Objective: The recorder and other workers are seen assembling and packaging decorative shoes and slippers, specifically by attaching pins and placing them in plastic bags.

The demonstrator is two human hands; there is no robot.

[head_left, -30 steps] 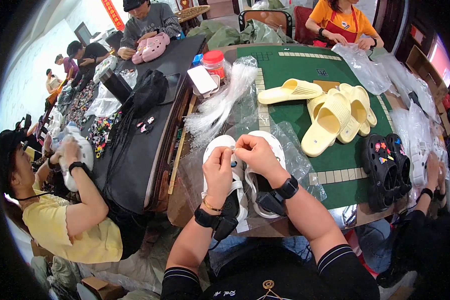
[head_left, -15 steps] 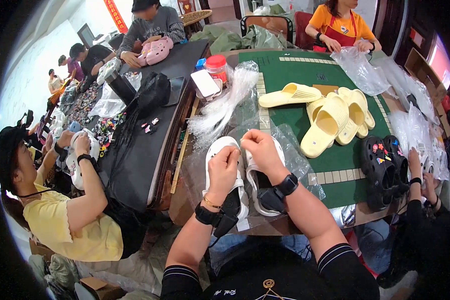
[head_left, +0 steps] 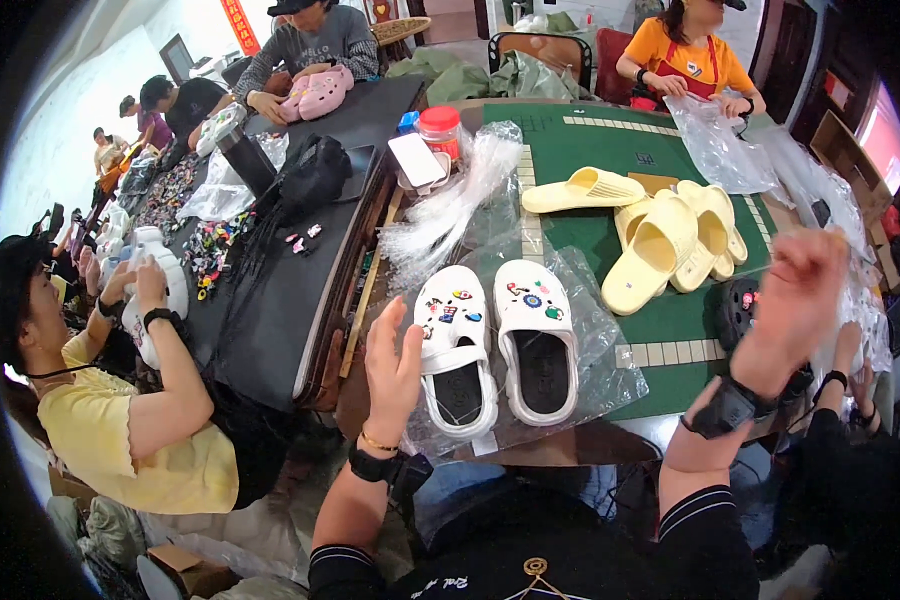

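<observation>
A pair of white clogs, the left clog (head_left: 457,345) and the right clog (head_left: 536,342), lies toes away on a clear plastic bag (head_left: 595,360) in front of me. Small colourful charms dot their tops, and the insoles are black. Beside the left clog's outer edge, my left hand (head_left: 391,370) is open, its fingers apart and holding nothing that I can see. Raised at the right, my right hand (head_left: 792,312) is apart from the clogs. Its fingers look bent but are blurred. Behind it, a black clog (head_left: 738,312) with charms is partly hidden.
Pale yellow slides (head_left: 660,245) are piled on the green table mat (head_left: 570,150). A bundle of clear plastic strips (head_left: 440,230), a red-lidded jar (head_left: 440,130) and a white phone (head_left: 417,160) lie behind the clogs. Co-workers sit at the black table (head_left: 300,290) and across from me.
Both hands have parted from above the white clogs, uncovering their charms. My left hand moved left and opened; my right hand swung far right, now in front of the black clogs.
</observation>
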